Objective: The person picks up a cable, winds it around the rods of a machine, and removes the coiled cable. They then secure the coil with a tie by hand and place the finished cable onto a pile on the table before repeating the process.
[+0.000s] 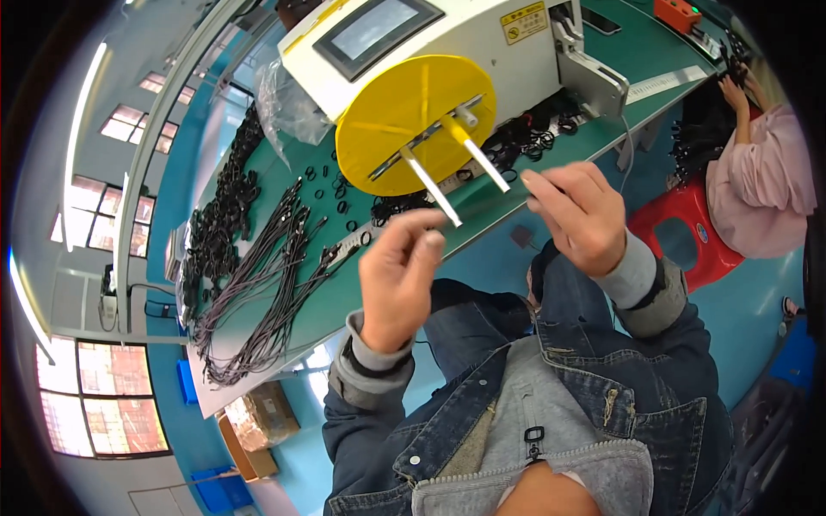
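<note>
In front of a winding machine, both my hands are raised with nothing visible in them. My left hand [394, 279] has loosely bent fingers, thumb apart, close to the end of the nearer metal rod [433, 189]. My right hand [585, 219] is beyond the tip of the other rod [489, 163], its fingers half bent and apart. Both rods stick out of a yellow disc [379, 116] on the white machine [482, 56]. No cable shows wound on the rods. A small black ring lies on the table edge near my right fingertips.
On the green table [297, 322], left, lie a bundle of dark cables [258, 284] and a heap of black coiled cables [225, 202]. A clear plastic bag [292, 103] lies beside the machine. Right, a person in pink [766, 181] sits on a red stool [710, 249]. A cardboard box [262, 417] stands below.
</note>
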A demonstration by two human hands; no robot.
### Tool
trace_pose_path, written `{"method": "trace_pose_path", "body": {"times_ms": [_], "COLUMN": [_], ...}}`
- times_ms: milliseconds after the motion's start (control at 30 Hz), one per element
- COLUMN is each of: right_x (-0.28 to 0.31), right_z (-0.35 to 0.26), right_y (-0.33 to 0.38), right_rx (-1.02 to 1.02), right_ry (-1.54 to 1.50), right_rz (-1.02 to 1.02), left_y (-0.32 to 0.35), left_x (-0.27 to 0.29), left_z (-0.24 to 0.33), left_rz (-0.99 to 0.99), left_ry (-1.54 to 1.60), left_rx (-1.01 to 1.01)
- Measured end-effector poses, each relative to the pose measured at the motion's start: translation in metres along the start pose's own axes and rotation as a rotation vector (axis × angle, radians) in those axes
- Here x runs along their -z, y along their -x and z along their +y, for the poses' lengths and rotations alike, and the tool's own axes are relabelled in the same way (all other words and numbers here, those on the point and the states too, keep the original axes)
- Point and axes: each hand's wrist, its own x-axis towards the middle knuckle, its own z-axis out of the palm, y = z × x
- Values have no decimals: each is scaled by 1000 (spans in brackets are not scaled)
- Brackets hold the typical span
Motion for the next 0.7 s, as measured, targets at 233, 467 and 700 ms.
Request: {"method": "trace_pose_path", "body": {"times_ms": [233,467,700], "right_x": [-73,-111,-101], "right_z": [41,59,64], "right_y": [-1,-11,15], "right_rx": [-220,-323,-449], "right_ry": [-181,-114,-113], "right_rz": [188,197,249], "left_y": [-48,-67,-65], "left_x": [0,-7,-9], "left_z": [-54,-62,-64], "left_rz": [198,239,248], "left_ry": [24,12,46], "left_rx": [-101,-162,-165]}}
